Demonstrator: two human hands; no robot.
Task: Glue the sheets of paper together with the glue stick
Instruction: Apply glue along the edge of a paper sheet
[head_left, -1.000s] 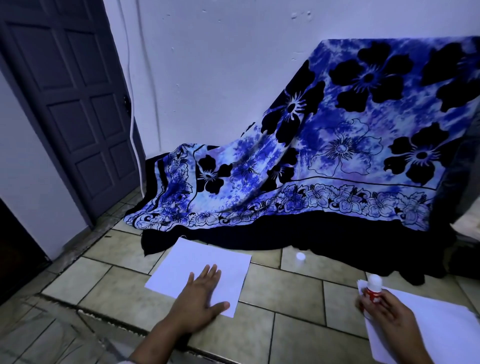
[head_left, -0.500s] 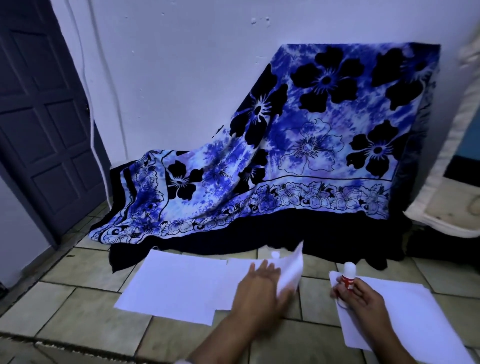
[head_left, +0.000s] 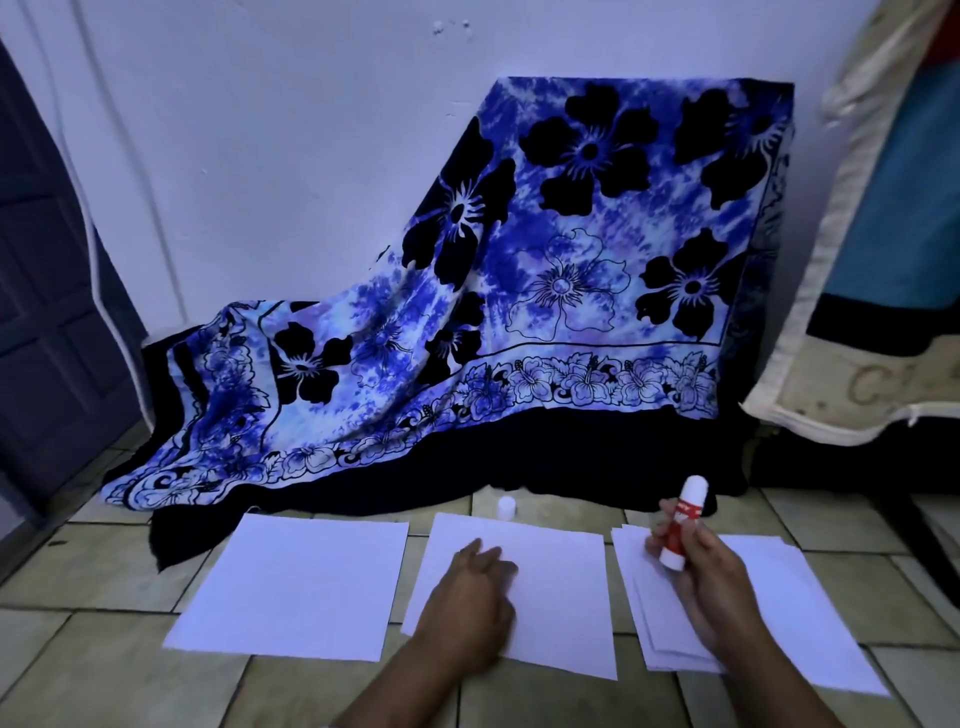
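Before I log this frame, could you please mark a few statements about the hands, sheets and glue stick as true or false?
The right hand grips the glue stick. True.
The left hand rests on the leftmost sheet. False: it rests on the middle sheet.
The small white cap sits on the middle sheet. False: it is on the tiled floor beyond the sheets.
The leftmost sheet and middle sheet lie apart. True.
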